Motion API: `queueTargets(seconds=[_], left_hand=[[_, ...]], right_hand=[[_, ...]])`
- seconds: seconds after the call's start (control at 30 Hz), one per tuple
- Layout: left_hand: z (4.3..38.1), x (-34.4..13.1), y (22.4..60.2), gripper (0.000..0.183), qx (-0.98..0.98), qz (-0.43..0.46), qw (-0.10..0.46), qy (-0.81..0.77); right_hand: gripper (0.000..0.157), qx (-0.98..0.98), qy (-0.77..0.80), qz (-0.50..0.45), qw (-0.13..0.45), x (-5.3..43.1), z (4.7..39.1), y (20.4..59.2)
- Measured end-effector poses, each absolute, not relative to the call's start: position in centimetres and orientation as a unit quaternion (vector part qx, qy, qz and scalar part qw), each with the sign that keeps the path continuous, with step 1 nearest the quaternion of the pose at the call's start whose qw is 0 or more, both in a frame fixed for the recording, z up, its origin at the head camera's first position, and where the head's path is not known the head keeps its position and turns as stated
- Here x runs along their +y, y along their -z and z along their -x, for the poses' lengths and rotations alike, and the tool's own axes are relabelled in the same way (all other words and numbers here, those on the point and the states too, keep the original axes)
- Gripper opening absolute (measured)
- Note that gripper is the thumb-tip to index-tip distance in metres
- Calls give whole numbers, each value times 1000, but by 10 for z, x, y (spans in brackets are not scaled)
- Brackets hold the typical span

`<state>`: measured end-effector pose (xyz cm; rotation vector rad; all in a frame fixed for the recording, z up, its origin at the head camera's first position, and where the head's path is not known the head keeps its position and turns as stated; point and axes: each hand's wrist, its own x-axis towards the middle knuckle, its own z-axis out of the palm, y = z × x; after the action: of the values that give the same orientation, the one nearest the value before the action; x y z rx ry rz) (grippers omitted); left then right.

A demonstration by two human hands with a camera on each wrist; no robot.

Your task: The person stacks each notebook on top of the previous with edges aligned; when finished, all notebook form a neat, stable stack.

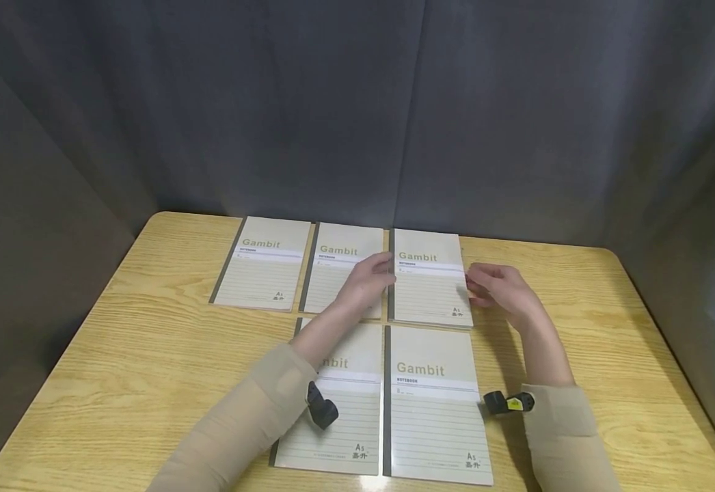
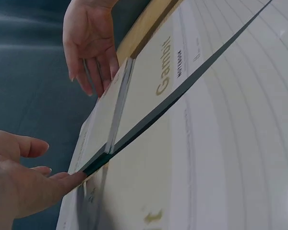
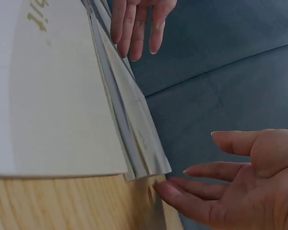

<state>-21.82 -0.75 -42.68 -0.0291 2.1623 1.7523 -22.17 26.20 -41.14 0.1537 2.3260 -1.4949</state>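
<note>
A cream Gambit notebook point(image 1: 428, 294) with a dark spine lies at the right end of the back row, flat and face up. My left hand point(image 1: 366, 281) is beside its spine, fingertips right at the edge and partly over the middle back notebook point(image 1: 348, 236). In the left wrist view, the fingers of that left hand point(image 2: 26, 179) are loosely extended, with the thumb raised. Across from it, my right hand point(image 1: 505, 290) is at the notebook's right edge. The right wrist view shows the right hand point(image 3: 249, 184) with loose fingers, fingertips low by the notebook corner.
Another matching notebook point(image 1: 265, 270) lies at the back left. In the front row are two more, a left notebook point(image 1: 339, 424) partly under my left forearm and a right notebook point(image 1: 437, 424). The wooden table point(image 1: 167, 328) meets a grey curtain point(image 1: 308, 116) behind.
</note>
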Motion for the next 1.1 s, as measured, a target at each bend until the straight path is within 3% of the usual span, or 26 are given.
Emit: queueTargets(seconds=[0.23, 0.37, 0.7, 0.87, 1.1], left_hand=[[229, -46, 416, 59, 748, 20, 133, -650], [232, -78, 408, 60, 742, 21, 108, -661], [226, -123, 406, 61, 762, 32, 85, -641], [224, -128, 408, 63, 773, 36, 78, -629], [219, -133, 411, 64, 726, 64, 141, -670]], right_hand=[[65, 807, 582, -32, 96, 258, 214, 401], [67, 780, 620, -13, 86, 244, 217, 396], [61, 714, 682, 2, 157, 178, 227, 398], [68, 710, 678, 1, 190, 146, 229, 401], [77, 687, 693, -21, 217, 126, 228, 408]])
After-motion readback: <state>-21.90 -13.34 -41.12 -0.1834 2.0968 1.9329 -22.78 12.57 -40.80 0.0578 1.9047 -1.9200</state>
